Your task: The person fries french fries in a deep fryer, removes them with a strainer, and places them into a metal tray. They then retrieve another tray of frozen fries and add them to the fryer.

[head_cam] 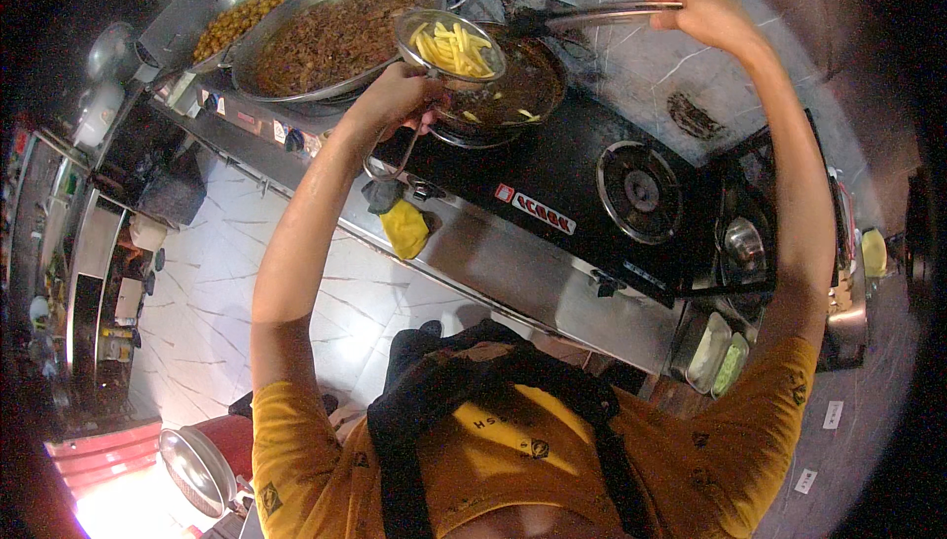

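Observation:
My left hand [408, 99] grips a round metal strainer [405, 26] by its handle, with the looped handle end showing below my fingers. Pale yellow French fries [455, 49] lie in the strainer. It is held over a pan of dark oil [518, 91], hiding part of it, and a few loose fries [528, 116] float there. Up at the right, my right hand [699, 12] is closed around a long metal handle [603, 14]. The handle's dark end reaches the pan's far rim; I cannot tell whether it belongs to the pan or to a separate utensil.
Left of the oil stand a wide pan of brown minced food [333, 43] and a pan of small round food [235, 25]. A bare gas burner [640, 188] is at the right. A yellow cloth [405, 230] hangs at the stove front [473, 243]. A marble-patterned wall [636, 65] rises behind.

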Tool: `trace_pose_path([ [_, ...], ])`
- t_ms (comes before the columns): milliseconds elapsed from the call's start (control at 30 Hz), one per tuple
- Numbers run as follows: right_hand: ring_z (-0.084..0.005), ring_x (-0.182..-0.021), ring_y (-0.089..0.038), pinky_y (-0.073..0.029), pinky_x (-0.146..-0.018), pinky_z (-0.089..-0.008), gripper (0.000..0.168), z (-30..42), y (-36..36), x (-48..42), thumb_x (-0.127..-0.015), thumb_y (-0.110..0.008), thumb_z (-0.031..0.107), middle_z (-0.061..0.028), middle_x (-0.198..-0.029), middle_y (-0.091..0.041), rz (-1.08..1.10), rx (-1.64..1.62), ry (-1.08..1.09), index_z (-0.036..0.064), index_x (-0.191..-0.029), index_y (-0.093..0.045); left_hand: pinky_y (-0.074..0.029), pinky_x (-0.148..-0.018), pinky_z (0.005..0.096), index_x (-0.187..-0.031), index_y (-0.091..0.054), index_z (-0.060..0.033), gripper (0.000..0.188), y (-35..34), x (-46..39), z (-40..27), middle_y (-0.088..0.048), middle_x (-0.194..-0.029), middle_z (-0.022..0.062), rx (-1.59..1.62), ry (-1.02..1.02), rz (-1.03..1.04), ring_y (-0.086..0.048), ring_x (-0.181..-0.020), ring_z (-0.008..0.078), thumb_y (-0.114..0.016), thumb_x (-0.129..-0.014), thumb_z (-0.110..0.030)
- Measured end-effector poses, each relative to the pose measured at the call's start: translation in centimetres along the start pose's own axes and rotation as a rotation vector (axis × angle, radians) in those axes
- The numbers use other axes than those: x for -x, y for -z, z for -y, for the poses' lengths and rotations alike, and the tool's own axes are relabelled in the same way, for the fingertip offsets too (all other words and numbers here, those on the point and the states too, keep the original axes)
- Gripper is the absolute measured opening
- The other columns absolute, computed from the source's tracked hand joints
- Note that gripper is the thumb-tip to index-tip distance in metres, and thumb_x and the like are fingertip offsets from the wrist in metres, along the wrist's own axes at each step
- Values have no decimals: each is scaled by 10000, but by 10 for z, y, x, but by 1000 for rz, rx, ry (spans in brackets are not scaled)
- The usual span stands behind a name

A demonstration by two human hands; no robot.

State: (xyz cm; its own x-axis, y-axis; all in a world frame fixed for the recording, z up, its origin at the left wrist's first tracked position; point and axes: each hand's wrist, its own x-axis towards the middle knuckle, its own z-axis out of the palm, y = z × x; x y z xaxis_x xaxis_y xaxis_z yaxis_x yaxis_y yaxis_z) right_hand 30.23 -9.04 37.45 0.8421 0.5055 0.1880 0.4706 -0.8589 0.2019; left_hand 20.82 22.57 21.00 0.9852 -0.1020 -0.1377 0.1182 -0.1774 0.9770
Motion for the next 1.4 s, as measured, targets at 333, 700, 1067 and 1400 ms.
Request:
trace_pose_path([
  [333, -311, -779, -622, -478, -685, -407, 256, 26, -64, -10, -660, -688, 219, -135, -820, -655, 309, 217, 110, 137, -902, -693, -402, -373, 222, -816, -554, 10, 112, 5, 2, -1, -554, -641, 48, -9, 32, 7, -496, -431, 99, -533, -806, -100],
  [700, -264, -728, -637, -476, -663, -389, 310, -13, -26, -19, -673, -687, 193, -126, -809, -666, 57, 13, 106, 116, -973, -678, -380, -382, 224, -912, -566, 13, 161, 4, -6, 11, -560, -635, 37, 19, 28, 19, -480, -449, 89, -542, -800, -101],
  [1067, -271, -794, -630, -472, -704, -364, 338, 28, 36, 4, -688, -694, 239, -151, -854, -659, 47, -54, 44, 103, -997, -665, -399, -373, 232, -826, -555, 10, 125, 2, -7, 5, -555, -622, 52, -11, -1, 56, -504, -432, 107, -535, -797, -110],
  [1400, -314, -803, -620, -475, -703, -419, 311, 29, -60, -25, -627, -708, 209, -141, -826, -654, 275, 357, 169, 118, -924, -690, -415, -381, 236, -888, -537, 18, 156, 4, 2, 3, -577, -685, 63, -2, -8, 35, -498, -436, 106, -527, -832, -127],
])
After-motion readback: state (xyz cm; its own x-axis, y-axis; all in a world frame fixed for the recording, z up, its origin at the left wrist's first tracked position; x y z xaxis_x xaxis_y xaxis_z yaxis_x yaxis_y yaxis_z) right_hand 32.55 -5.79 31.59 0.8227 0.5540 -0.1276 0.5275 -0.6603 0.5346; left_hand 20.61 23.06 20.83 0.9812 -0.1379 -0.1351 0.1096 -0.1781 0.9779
